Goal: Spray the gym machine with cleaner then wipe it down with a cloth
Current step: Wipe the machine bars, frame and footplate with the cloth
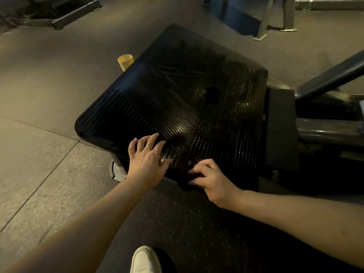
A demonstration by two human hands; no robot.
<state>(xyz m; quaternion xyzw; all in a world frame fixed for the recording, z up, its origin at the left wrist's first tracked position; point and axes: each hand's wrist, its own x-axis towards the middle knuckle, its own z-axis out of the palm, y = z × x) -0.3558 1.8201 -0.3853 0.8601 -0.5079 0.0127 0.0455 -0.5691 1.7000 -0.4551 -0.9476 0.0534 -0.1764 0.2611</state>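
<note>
I saw the footplate (177, 95) was glossy black, ribbed with fine parallel lines — the cloth (184, 186) looked just as dark. The cup (125, 62) was yellow, the shoe (144, 261) white, the mat (197, 233) black with pale specks.

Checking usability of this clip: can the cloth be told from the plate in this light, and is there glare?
Head view: dim, warm light; the dark cloth under the right hand nearly merges with the black plate; glare streaks its ribs.

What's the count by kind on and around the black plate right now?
Hands: 2, left hand, right hand
Dark cloth: 1
Black ribbed plate: 1
Yellow cup-shaped item: 1
White shoe: 1
Total: 6
</note>
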